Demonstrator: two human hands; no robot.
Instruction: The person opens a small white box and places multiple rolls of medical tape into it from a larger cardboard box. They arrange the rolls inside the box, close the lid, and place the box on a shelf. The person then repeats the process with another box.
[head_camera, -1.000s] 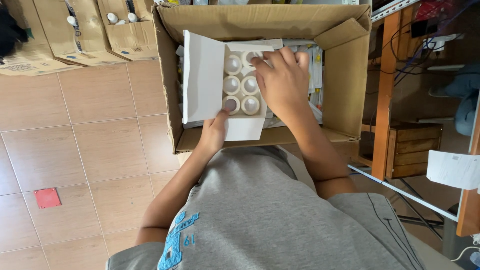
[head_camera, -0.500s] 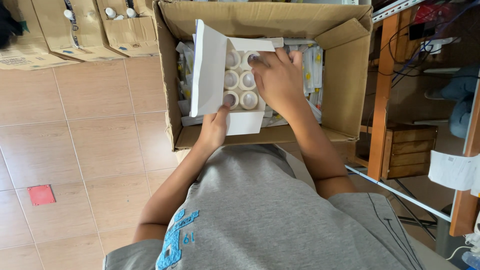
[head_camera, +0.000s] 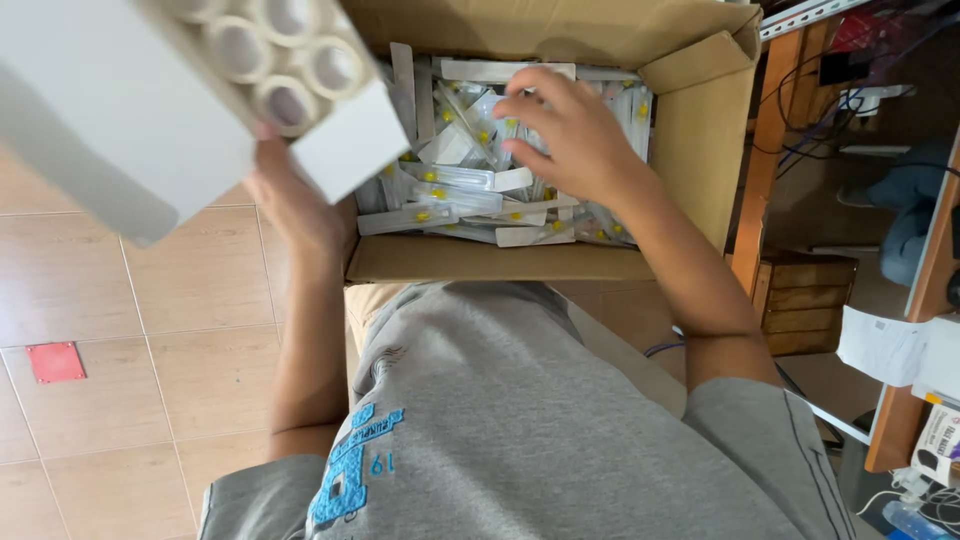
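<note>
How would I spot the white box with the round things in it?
Start at the big cardboard box full of clear packets. Left of it, the left hand lifts a white box. Only this box shows rows of round capped vials at its open end.

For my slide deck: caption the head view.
Left hand lifts a white box of vials while the right hand reaches into a cardboard carton of sealed packets.

Grey short-sleeved T-shirt (head_camera: 560, 420) with blue chest print, bare forearms
</note>
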